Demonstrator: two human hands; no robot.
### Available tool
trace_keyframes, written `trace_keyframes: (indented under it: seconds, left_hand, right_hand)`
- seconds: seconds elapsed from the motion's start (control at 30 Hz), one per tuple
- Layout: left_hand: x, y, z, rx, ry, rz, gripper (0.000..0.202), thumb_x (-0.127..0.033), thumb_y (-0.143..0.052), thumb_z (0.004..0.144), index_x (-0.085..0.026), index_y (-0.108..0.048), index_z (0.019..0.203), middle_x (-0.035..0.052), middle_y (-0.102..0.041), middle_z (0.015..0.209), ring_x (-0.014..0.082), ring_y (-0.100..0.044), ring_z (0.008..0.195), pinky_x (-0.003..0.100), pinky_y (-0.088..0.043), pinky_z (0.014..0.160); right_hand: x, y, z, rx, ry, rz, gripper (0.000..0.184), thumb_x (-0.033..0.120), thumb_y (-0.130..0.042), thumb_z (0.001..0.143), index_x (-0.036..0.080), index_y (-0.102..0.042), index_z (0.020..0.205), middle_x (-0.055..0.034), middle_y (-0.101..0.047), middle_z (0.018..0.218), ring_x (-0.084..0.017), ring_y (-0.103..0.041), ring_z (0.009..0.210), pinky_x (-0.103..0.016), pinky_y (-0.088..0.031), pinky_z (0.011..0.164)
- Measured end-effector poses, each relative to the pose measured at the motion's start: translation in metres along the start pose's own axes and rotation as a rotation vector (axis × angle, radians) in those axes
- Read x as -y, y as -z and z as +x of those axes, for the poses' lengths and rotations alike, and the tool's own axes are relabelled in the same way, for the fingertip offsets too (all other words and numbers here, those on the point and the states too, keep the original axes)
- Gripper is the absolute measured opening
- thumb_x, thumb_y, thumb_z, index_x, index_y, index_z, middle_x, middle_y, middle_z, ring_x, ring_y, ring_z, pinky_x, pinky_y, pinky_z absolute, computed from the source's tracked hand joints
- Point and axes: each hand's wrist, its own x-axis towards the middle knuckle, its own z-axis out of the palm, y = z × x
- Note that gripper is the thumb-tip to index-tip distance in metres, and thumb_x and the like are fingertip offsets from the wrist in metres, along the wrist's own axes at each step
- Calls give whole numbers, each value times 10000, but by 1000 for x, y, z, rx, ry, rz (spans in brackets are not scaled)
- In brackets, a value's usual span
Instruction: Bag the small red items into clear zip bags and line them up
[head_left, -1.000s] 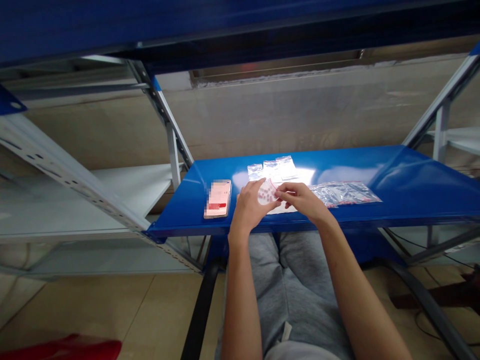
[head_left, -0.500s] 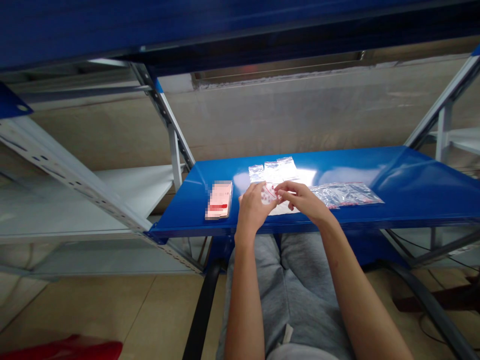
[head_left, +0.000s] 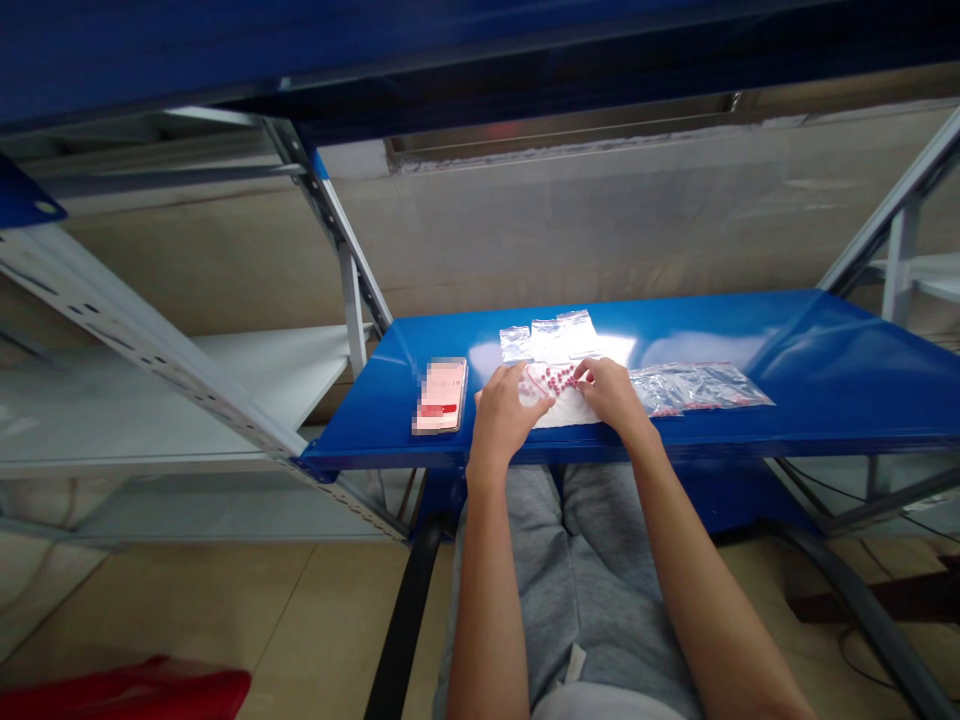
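Several small red beads point(head_left: 559, 380) lie on a white sheet of paper or cloth point(head_left: 570, 412) near the table's front edge. My left hand point(head_left: 502, 412) rests at the sheet's left side, its thumb and fingers curved around a small clear zip bag point(head_left: 534, 384) with a red line along its mouth. At the right edge of the beads is my right hand point(head_left: 609, 390), thumb and fingertips pinched together. Whatever sits between those fingertips is too small to make out.
Clear zip bags point(head_left: 555, 340) lie flat behind the sheet. Filled bags with red bits point(head_left: 701, 387) overlap to the right. A phone point(head_left: 441, 397) lies left on the blue table point(head_left: 840, 370). Metal uprights point(head_left: 337, 230) and a blue shelf overhead point(head_left: 480, 60) frame the space.
My right hand has moved right, away from the bag's mouth and over to the loose beads, which now show between the hands. My left hand has kept its place with the bag.
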Motion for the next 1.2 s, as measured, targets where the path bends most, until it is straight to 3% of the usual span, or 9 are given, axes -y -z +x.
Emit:
trace_keyframes:
  seconds: [0.47, 0.63, 0.77, 0.97, 1.2]
  left_hand:
    - [2, 0, 0, 21, 10, 8, 567, -287, -842, 824, -175, -651, 1346, 125, -711, 1270, 295, -673, 1203, 427, -515, 1068]
    - [4, 0, 0, 32, -21, -13, 582, -291, -842, 827, -167, -646, 1361, 130, -709, 1286, 299, -669, 1207, 433, -519, 1061]
    - [3, -1, 2, 27, -42, -41, 585, -276, -858, 812, -180, -655, 1351, 126, -719, 1256, 297, -686, 1163, 430, -538, 1020]
    - [2, -1, 2, 5, -57, -63, 547, -250, -853, 820, -175, -665, 1328, 131, -709, 1283, 293, -682, 1180, 424, -537, 1022]
    - [2, 1, 2, 15, -55, -58, 578, -247, -855, 817, -183, -656, 1357, 123, -720, 1230, 289, -694, 1150, 424, -554, 1007]
  right_hand:
    - [-2, 1, 2, -11, -12, -44, 155, 117, -590, 918, 170, -732, 956, -133, -726, 984, -252, -640, 933, -327, -445, 820]
    - [17, 22, 0, -30, -11, 244, 108, 194, -603, 901, 174, -705, 870, -49, -679, 754, -197, -593, 720, -305, -412, 703]
    - [37, 31, -2, 78, 132, 533, 154, 278, -601, 884, 180, -718, 860, -6, -636, 689, -167, -548, 665, -289, -395, 672]
    - [51, 25, -3, 156, 194, 603, 219, 303, -588, 871, 175, -765, 882, 0, -629, 692, -156, -505, 665, -296, -380, 679]
    - [44, 27, -4, 70, 158, 573, 202, 252, -587, 875, 181, -774, 903, -21, -698, 736, -175, -590, 700, -292, -423, 689]
